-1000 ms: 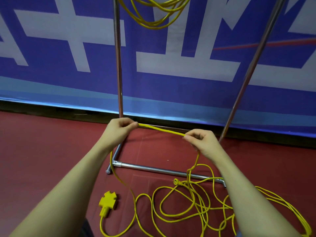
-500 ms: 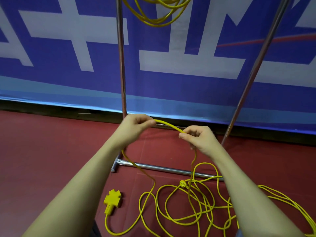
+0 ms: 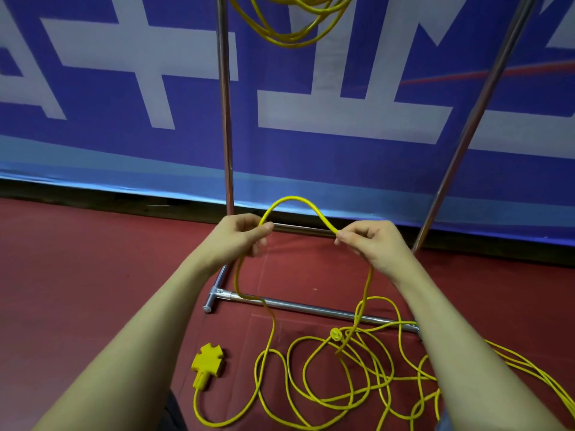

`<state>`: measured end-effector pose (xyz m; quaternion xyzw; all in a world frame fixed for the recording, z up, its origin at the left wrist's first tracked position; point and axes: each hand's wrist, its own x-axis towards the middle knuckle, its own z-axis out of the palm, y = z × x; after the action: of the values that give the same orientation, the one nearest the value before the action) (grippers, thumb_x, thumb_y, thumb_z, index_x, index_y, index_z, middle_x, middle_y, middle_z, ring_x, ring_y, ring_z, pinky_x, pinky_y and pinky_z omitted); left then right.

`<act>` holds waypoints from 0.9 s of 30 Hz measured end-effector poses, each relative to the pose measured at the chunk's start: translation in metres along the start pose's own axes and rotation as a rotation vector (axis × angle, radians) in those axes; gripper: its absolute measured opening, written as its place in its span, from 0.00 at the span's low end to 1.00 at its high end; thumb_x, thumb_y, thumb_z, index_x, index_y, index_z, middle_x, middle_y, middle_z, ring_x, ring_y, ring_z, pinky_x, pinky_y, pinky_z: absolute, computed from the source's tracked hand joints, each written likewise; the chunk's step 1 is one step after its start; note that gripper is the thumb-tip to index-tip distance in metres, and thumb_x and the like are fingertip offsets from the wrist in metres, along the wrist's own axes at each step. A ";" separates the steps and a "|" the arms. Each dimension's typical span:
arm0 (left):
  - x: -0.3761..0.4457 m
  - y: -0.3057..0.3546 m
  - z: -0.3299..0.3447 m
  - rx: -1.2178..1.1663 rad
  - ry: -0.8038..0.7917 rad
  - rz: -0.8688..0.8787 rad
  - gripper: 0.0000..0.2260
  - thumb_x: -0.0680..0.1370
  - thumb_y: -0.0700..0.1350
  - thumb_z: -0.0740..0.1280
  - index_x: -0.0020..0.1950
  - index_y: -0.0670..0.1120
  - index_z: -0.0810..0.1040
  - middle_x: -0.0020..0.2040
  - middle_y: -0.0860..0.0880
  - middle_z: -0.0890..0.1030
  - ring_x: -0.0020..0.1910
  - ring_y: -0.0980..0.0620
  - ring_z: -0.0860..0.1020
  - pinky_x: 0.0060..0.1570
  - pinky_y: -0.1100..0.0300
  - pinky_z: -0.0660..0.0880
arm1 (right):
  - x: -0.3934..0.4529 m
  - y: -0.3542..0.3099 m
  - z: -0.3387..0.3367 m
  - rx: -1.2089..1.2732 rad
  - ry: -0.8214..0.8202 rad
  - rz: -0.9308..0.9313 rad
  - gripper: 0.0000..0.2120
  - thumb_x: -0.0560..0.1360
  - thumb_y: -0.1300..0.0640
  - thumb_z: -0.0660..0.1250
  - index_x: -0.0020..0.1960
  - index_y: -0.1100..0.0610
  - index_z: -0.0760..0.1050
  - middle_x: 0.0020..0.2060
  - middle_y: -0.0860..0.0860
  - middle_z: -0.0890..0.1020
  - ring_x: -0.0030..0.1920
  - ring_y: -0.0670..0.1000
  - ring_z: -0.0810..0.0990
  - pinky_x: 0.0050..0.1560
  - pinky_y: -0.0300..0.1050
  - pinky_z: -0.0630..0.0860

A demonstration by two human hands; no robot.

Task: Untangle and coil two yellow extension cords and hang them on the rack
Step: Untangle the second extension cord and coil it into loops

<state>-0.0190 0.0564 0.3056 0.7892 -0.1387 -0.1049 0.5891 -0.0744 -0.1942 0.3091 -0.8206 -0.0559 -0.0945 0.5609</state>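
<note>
A yellow extension cord (image 3: 314, 390) lies in loose tangled loops on the red floor, with its cross-shaped socket head (image 3: 207, 363) at the left and a round plug (image 3: 336, 334) in the tangle. My left hand (image 3: 238, 237) and my right hand (image 3: 370, 244) each pinch this cord, and a short arch of it rises between them. From each hand a strand hangs down to the floor. A second yellow cord (image 3: 292, 23), coiled, hangs at the top of the metal rack (image 3: 224, 126).
The rack's base bar (image 3: 311, 309) lies on the floor just beyond the tangle, its right upright (image 3: 476, 119) leaning away. A blue and white banner (image 3: 124, 104) covers the wall behind. Red floor (image 3: 77, 290) stretches to the left.
My hands have come closer together, and the stretch of cord between them, taut and straight a second ago, now bows up into an arch.
</note>
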 end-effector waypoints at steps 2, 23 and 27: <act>0.001 0.002 0.000 -0.030 0.033 0.033 0.08 0.79 0.46 0.66 0.52 0.42 0.79 0.39 0.48 0.82 0.36 0.50 0.78 0.47 0.51 0.76 | 0.001 -0.005 0.001 0.032 -0.003 -0.007 0.09 0.76 0.65 0.66 0.37 0.64 0.79 0.19 0.45 0.67 0.22 0.41 0.62 0.26 0.30 0.59; 0.000 0.029 0.034 -0.081 0.272 0.222 0.08 0.79 0.44 0.67 0.40 0.49 0.82 0.35 0.56 0.79 0.37 0.61 0.74 0.42 0.68 0.69 | 0.004 0.017 0.012 0.147 -0.049 0.078 0.10 0.78 0.64 0.63 0.38 0.60 0.78 0.22 0.47 0.70 0.23 0.44 0.67 0.29 0.38 0.73; -0.001 0.022 0.020 -0.142 0.335 0.171 0.07 0.79 0.43 0.67 0.43 0.45 0.83 0.34 0.57 0.81 0.34 0.65 0.75 0.39 0.72 0.70 | 0.002 0.039 -0.001 0.104 -0.010 0.137 0.11 0.78 0.63 0.63 0.38 0.59 0.79 0.22 0.46 0.70 0.22 0.43 0.67 0.27 0.37 0.69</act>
<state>-0.0286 0.0325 0.3205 0.7374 -0.0977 0.0686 0.6649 -0.0652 -0.2091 0.2747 -0.7928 -0.0073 -0.0488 0.6074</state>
